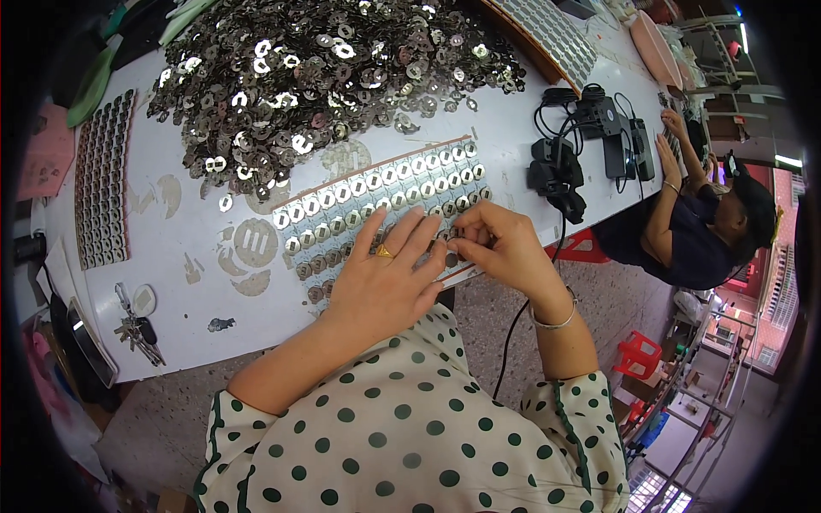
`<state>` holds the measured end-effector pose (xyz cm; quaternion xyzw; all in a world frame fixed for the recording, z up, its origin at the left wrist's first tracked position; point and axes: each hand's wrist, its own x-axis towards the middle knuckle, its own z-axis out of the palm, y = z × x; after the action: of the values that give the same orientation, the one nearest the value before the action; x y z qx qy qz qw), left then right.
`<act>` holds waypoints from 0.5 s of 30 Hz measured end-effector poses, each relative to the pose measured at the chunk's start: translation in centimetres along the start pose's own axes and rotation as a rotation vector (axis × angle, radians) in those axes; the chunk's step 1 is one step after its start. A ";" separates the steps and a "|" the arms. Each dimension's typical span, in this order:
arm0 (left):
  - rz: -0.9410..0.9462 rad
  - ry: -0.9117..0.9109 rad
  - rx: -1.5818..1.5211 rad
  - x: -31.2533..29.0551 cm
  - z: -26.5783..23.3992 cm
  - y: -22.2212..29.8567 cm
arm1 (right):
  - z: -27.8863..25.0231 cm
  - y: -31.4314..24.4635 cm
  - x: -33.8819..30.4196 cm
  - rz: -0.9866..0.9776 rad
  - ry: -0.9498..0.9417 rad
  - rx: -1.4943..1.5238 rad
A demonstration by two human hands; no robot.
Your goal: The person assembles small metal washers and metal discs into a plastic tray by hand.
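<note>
A flat rectangular tray (339, 205) lies in front of me, slightly slanted, with rows of small round metal pieces with slotted centres (385, 179) set on it. My left hand (385, 274), wearing a ring, rests over the tray's near half with its fingers stretched out and apart. Close to its fingertips, my right hand (505, 248) pinches thumb against forefinger above the tray's near right part. Whatever sits in that pinch is too small and covered to make out. Shiny pieces fill the far rows; those nearer to me look darker. My hands hide part of the near rows.
A large heap of loose metal pieces (342, 77) spreads behind the tray. Filled trays stand at the left (104, 179) and far right (547, 38). Black adapters and cables (560, 162) lie rightward, keys (139, 329) at the left. A co-worker (701, 222) sits at the right.
</note>
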<state>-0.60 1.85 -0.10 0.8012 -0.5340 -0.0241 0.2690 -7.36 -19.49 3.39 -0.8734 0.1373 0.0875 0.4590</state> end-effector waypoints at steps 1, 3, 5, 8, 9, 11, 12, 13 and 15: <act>-0.004 0.003 -0.002 0.1 0.0 0.0 | 0.1 0.1 -0.2 -0.001 -0.004 -0.003; 0.005 -0.007 -0.011 0.1 -0.2 0.1 | 0.5 0.3 -0.9 0.009 0.093 0.016; 0.005 0.001 -0.013 0.1 -0.1 0.1 | 0.5 0.1 -1.4 0.033 0.096 0.021; 0.016 0.005 -0.008 0.1 -0.1 0.1 | 0.6 0.2 -1.4 0.020 0.101 0.003; 0.012 0.004 -0.001 0.1 -0.1 0.1 | 0.6 0.2 -1.3 -0.020 0.091 -0.023; 0.012 0.004 0.004 0.1 -0.1 0.0 | 0.4 0.1 -1.1 -0.012 0.074 -0.019; 0.011 0.004 0.008 0.0 0.0 0.0 | 0.3 0.1 -1.0 -0.003 0.056 -0.015; 0.009 0.004 0.007 0.0 0.0 0.1 | -0.2 0.0 -0.9 -0.004 0.054 -0.016; -0.001 -0.005 -0.013 0.0 0.0 0.1 | -1.4 -0.4 -0.1 -0.093 -0.023 -0.114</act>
<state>-0.62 1.81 -0.02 0.7996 -0.5340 -0.0298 0.2729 -7.25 -20.42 4.54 -0.9024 0.0863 0.0840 0.4136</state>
